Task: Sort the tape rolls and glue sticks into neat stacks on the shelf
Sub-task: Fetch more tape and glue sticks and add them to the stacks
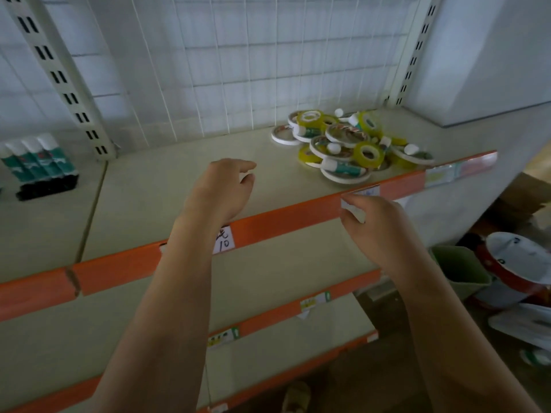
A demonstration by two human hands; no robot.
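A shop: tiered retail shelves (185,174) with orange price-strip front edges (286,216), a handwritten price tag (223,240), slotted uprights (59,79), a wire-grid back panel (238,70), and stationery stock (351,141) heaped near the right edge.

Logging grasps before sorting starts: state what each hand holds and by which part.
Nothing is held. The left hand hovers loosely curled over the shelf; the right hand is empty at its orange edge.
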